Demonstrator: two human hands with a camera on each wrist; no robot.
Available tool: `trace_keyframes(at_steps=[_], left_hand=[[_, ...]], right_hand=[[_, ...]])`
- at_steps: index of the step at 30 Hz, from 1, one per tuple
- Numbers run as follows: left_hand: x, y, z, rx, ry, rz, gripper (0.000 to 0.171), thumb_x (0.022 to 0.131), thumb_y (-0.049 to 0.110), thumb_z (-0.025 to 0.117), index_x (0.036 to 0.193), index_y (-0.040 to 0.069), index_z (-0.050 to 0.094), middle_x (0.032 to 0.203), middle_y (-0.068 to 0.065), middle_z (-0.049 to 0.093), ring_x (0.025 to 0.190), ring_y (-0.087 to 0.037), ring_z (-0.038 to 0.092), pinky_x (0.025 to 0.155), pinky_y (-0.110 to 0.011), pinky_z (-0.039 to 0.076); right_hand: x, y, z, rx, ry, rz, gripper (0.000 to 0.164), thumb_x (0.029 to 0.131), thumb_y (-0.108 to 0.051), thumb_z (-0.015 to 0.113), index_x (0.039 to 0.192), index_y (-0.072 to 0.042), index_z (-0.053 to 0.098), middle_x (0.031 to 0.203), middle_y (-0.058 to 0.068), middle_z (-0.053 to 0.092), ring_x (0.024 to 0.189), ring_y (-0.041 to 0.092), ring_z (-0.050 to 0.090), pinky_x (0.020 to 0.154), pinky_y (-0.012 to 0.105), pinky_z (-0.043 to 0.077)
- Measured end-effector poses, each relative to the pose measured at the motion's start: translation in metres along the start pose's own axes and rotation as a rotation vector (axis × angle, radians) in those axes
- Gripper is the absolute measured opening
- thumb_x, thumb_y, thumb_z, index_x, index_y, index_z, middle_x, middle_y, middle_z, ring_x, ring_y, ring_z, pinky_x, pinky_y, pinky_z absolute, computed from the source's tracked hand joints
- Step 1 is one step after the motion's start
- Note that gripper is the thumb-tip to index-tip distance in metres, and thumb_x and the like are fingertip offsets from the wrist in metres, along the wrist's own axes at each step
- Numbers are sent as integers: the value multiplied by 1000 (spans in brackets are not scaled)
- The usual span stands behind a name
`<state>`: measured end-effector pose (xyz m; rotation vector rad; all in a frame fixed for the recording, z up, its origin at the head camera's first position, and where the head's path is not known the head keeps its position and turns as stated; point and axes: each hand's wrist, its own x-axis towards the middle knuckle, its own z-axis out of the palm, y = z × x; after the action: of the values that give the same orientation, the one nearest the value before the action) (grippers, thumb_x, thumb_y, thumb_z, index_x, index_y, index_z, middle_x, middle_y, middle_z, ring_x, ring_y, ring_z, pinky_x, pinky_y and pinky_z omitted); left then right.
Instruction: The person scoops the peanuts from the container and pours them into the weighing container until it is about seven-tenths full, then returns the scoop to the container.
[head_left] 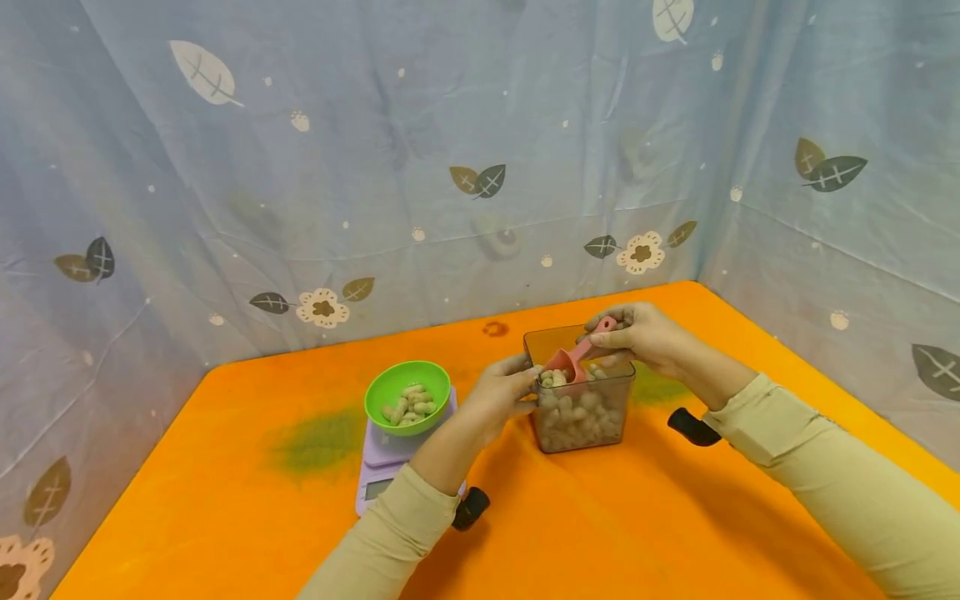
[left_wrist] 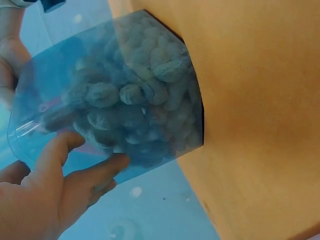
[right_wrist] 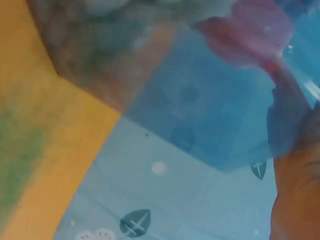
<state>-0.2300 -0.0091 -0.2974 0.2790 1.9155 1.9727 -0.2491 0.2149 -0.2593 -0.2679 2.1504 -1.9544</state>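
I'd call it scooping: the right hand (head_left: 637, 335) pinches the pink scoop (head_left: 576, 357) among unshelled peanuts (head_left: 581, 421) in the tinted bin (head_left: 551, 341) between both hands, the left hand (head_left: 493, 395) (not clenched) touches it straight-fingered, and a level lift likely follows.

Showing no legible text, brand, number or sign; on the display (head_left: 377, 489) of the lilac kitchen scale (head_left: 384, 452), revealing nothing readable.

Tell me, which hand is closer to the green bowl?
Left. The left hand is between the green bowl and the see-through container; the right hand is farther off, holding the pink scoop at the container's right side.
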Motion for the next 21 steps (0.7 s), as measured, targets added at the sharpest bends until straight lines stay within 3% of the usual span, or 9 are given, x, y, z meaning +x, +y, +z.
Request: trace_keyframes(at_steps=[3,8,11,15,21], left_hand=[[-1,0,1,1,-5,0,53,104,9,44,150,-7,24,150,-26,32,131,-39,42,107,-49,41],[-2,0,0,-16,-13,13,52,105,7,40,150,-10,20,152,-28,26,129,-39,41,108,-50,39],[-3,1,0,-24,-21,16,52,105,7,39,150,-10,18,153,-28,24,131,-39,39,109,-50,38],[-3,1,-1,-28,-20,14,52,105,8,39,151,-9,19,151,-27,29,133,-40,38,109,-49,38],[-2,-2,-1,-33,-22,19,51,105,9,41,150,-6,24,148,-26,35,133,-40,40,107,-47,40]], right_hand=[[0,1,-1,25,-12,9,45,100,4,46,136,25,28,89,5,66,78,12,70,67,23,59],[-3,3,-3,176,24,23,51,101,1,45,140,23,20,85,5,70,75,12,71,66,20,58],[-7,3,-7,281,43,25,37,101,2,45,130,21,32,83,7,71,74,13,71,64,19,58],[-11,4,-12,450,76,34,10,100,2,46,104,10,51,82,13,70,75,18,72,66,21,59],[-16,9,-19,614,94,41,18,100,3,43,93,4,60,85,17,70,78,21,72,73,25,59]])
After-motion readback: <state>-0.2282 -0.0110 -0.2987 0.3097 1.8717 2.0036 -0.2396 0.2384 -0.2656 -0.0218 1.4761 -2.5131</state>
